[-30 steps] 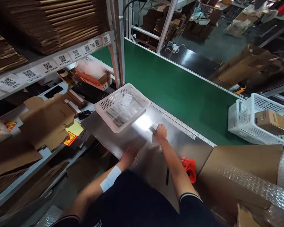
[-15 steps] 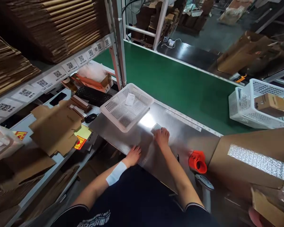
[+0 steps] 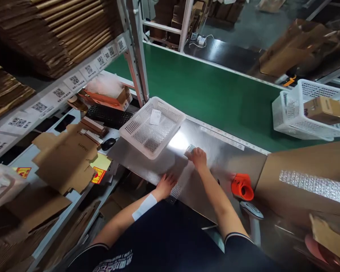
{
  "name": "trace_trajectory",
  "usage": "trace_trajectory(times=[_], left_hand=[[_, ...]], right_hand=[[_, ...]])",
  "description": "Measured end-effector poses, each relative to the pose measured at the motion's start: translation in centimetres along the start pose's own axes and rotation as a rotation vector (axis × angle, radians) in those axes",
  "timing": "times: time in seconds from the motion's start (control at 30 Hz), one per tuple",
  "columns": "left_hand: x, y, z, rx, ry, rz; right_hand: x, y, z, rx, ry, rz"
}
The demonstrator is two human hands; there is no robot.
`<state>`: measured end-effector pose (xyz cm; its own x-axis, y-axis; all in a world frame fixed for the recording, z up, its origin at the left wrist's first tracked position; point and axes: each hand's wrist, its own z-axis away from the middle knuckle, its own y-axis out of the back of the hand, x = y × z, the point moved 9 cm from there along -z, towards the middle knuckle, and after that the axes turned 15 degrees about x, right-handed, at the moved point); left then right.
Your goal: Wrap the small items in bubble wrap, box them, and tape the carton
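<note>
My right hand (image 3: 199, 158) has its fingers closed on a small, pale, flat packet (image 3: 189, 150) on the metal tabletop (image 3: 147, 168). The packet's contents are too blurred to make out. My left hand (image 3: 166, 186) rests low on the tabletop with fingers stretched out, beside clear bubble wrap (image 3: 176, 190) at the front edge. How far the wrap runs between the hands is hard to see. Beyond them stands a white perforated basket (image 3: 170, 141) with a white paper slip (image 3: 155, 117) in it.
Orange tape dispenser (image 3: 243, 187) and handheld scanner (image 3: 252, 211) lie right of my arm, near a large carton (image 3: 300, 166). A green conveyor belt (image 3: 215, 94) runs behind, carrying white baskets (image 3: 289, 121). Left are flattened cardboard (image 3: 70, 155), a mouse (image 3: 108, 144) and a keyboard (image 3: 110, 116).
My right hand stays on the packet, now tilted up slightly. My left hand has slid a little to the right, and more bubble wrap shows beside it. The view has shifted slightly.
</note>
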<state>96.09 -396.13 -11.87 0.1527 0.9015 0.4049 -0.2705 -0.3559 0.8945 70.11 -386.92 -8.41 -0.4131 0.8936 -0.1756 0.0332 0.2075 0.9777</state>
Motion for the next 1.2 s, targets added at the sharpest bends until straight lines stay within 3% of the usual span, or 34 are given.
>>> trace_trajectory(times=[0.1,0.2,0.3,0.37,0.53,0.63,0.7,0.83,1.07,1.2], left_hand=[[-0.1,0.0,0.0,0.000,-0.029,-0.047],[-0.2,-0.2,0.1,-0.045,-0.033,-0.084],[-0.3,-0.1,0.1,-0.049,-0.019,-0.073],[-0.3,0.1,0.2,-0.016,-0.008,-0.049],[-0.4,0.1,0.3,-0.016,0.031,-0.012],[-0.3,0.3,0.3,-0.020,0.053,0.009],[-0.3,0.5,0.4,-0.018,0.064,0.014],[-0.2,0.6,0.1,-0.021,0.074,0.031],[0.1,0.9,-3.0,0.059,0.084,0.062],[-0.1,1.0,-3.0,0.054,0.069,0.051]], right_hand=[[-2.2,-1.3,5.9,0.038,-0.009,0.014],[-4.7,-2.3,12.5,0.109,0.072,-0.018],[-5.8,-2.4,15.7,0.160,0.126,-0.056],[-5.3,-2.1,14.9,0.108,0.096,-0.066],[-2.4,0.2,7.5,-0.024,-0.024,0.016],[-2.6,-0.6,5.9,-0.280,0.096,0.044],[-3.0,-0.9,6.3,-0.375,0.164,0.045],[-2.5,-0.5,6.2,-0.382,0.178,0.050],[-1.3,0.3,2.9,-0.332,0.140,0.086],[-2.8,0.5,5.3,-0.237,0.090,0.079]])
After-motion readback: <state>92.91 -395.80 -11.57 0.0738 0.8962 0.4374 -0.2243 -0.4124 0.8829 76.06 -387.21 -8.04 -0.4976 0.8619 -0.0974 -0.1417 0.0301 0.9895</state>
